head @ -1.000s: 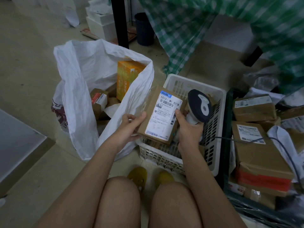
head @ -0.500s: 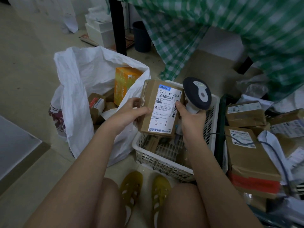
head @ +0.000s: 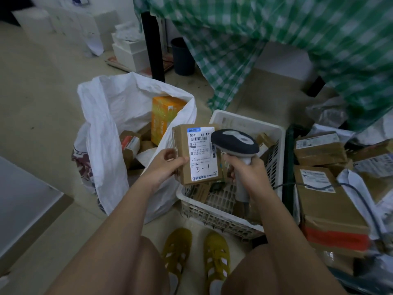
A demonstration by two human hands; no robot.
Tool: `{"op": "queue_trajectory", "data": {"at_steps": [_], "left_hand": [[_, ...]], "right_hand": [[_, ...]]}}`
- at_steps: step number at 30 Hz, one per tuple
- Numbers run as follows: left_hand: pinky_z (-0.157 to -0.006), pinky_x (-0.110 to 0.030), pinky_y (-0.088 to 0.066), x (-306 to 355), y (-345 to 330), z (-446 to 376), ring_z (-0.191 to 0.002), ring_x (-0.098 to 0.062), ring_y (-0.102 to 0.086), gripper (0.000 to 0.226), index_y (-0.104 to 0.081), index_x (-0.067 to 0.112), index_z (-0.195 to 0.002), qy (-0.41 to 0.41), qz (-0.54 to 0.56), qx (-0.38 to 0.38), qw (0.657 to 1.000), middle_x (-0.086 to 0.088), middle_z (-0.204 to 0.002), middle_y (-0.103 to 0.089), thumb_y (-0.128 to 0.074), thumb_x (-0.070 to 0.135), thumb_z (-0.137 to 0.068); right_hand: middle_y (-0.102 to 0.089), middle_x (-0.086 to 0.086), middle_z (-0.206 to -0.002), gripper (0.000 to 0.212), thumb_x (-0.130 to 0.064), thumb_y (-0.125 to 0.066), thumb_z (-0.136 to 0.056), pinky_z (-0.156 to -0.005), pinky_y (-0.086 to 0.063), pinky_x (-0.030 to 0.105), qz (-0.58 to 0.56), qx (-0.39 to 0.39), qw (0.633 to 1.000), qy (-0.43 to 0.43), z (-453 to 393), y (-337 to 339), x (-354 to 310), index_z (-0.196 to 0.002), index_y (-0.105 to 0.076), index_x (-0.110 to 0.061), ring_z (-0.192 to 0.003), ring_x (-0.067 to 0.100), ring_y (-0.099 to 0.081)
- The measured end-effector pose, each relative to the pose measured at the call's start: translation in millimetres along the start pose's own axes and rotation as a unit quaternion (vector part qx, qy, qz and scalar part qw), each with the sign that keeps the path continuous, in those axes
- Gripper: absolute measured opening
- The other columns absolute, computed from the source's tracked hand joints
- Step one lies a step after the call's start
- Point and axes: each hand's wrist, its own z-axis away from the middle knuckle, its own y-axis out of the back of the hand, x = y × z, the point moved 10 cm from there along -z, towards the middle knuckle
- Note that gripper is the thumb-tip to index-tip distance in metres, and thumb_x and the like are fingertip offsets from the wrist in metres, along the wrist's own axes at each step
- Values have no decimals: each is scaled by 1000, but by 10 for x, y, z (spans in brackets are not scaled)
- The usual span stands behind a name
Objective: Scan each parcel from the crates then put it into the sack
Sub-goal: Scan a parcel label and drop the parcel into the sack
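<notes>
Now swinging the scanner point(head: 235, 142) over the parcel point(head: 197, 155) label, right hand point(head: 247, 169) gripping it, left hand point(head: 168, 165) pinching the parcel's nine-o'clock edge — scanning imminent.

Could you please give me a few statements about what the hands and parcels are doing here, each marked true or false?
1. The left hand holds a brown parcel with a white label. True.
2. The right hand is empty. False: it grips a barcode scanner.
3. The white sack holds no parcels. False: an orange box and brown parcels lie inside.
4. The scanner's head overlaps the label's right edge. True.
5. The held parcel is over the white crate. True.
</notes>
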Motion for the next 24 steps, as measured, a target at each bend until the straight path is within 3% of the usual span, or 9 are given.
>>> {"op": "queue_trajectory", "data": {"at_steps": [5,10,17,21,24], "left_hand": [[-104,-43,-45,-101,31,-75,-120,-20,-54,74,-39,14,-142,10,26,20,999,-2,-134,-53,-74,34,-80],[-101,-40,-47,-130,64,-113,-118,-18,-55,88,-40,15,-141,-1,18,19,1000,-2,-135,-54,-82,42,-68],[-103,-41,-47,-95,63,-149,-120,-18,-55,106,-40,18,-141,-26,14,20,999,0,-134,-54,-83,54,-51],[-103,-39,-47,-34,106,-130,-120,-16,-55,79,-40,16,-141,-42,34,39,998,0,-136,-53,-79,36,-75],[-93,-24,-50,205,333,-50,-108,-2,-58,62,-47,17,-133,-104,46,128,985,9,-121,-60,-76,32,-80]], "right_hand": [[-59,-10,-52,16,-19,-75,-82,-54,-44,27,46,-30,999,1,56,-121,4,-74,-61,-18,-57,11,-55],[-58,-13,-50,15,-19,-74,-82,-54,-43,25,53,-36,998,16,138,-139,-5,-74,-62,-22,-51,2,-53],[-48,6,-54,24,-17,-72,-80,-53,-36,31,56,-26,998,16,166,-70,-28,-65,-55,-10,-55,16,-42],[-48,10,-56,25,-15,-72,-81,-53,-38,30,45,-11,999,14,166,-52,-22,-64,-54,-9,-54,16,-44],[-48,14,-60,26,-13,-68,-84,-55,-38,31,13,19,1000,12,124,-64,-37,-64,-52,-10,-55,18,-46]]}}
